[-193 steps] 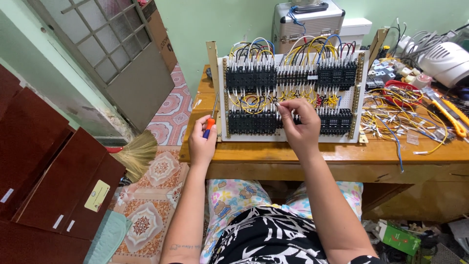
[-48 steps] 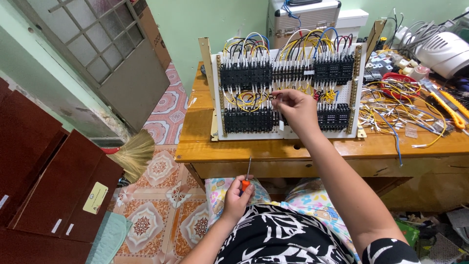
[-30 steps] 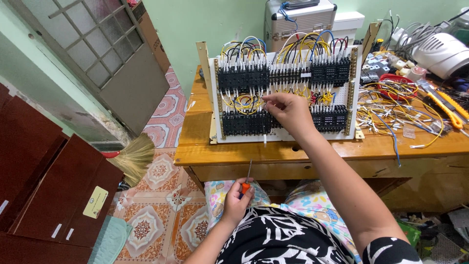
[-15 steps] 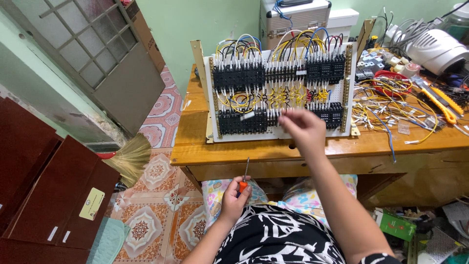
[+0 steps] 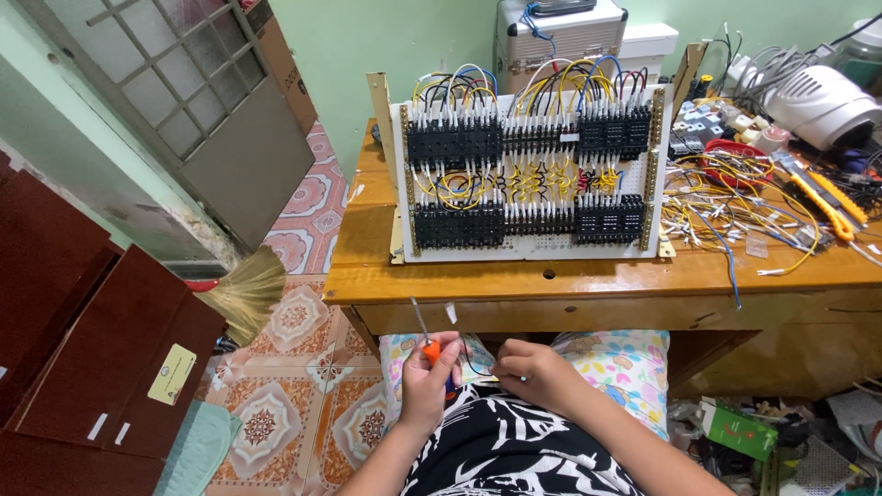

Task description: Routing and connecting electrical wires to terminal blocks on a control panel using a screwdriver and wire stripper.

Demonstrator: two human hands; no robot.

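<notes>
- Head view: the left hand is low in front of the person's lap, below the edge of the wooden tabletop. Its fingers are wrapped round the orange handle of a small screwdriver, whose thin metal shaft points up and slightly left, toward the underside of the tabletop edge.
- The right hand sits just beside the left, also over the lap. Its fingers are pinched narrowly on a thin dark wire that loops between the two hands; the wire's ends are too fine to make out.
- Both hands are well apart from the wiring panel, which stands upright on the tabletop, leaning back a little. The panel is white, with rows of black terminal blocks and relays, joined by yellow, blue, white and black wires.
- To the right of the panel lies a loose pile of cut wires, near a yellow-handled tool and a white fan-like housing.
- Behind the panel stands a grey metal case.
- Under the tabletop, a flower-patterned cushion lies behind the hands.
- On the left, a straw broom rests on the patterned tile floor, beside dark red cabinets.
</notes>
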